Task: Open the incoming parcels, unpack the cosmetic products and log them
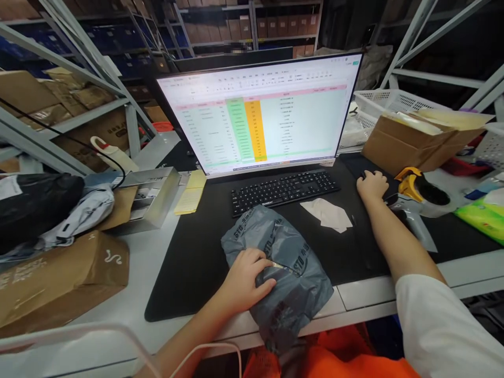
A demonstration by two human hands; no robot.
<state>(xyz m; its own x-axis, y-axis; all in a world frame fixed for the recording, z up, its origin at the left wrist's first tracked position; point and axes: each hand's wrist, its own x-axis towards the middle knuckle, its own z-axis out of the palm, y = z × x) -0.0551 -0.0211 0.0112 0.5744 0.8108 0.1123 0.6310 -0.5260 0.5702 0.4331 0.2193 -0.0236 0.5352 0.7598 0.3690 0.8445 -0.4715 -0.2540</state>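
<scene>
A grey plastic mailing bag (303,283) with black print lies crumpled at the desk's front edge, its lower end hanging over. My left hand (246,278) grips it from the left, fingers curled on top and thumb held a little apart, beside a small tear where something pale and patterned shows. My right hand (372,186) is closed over a dark computer mouse (363,174), mostly hidden under the palm. In front of the bag are a black keyboard (283,190) and a lit monitor (260,115) showing a spreadsheet.
A crumpled white paper (328,214) lies right of the bag. A yellow tape dispenser (411,184) and an open cardboard box (405,142) are at the right. At the left sit yellow slips (191,191), an open grey box (157,202) and a brown carton (66,278).
</scene>
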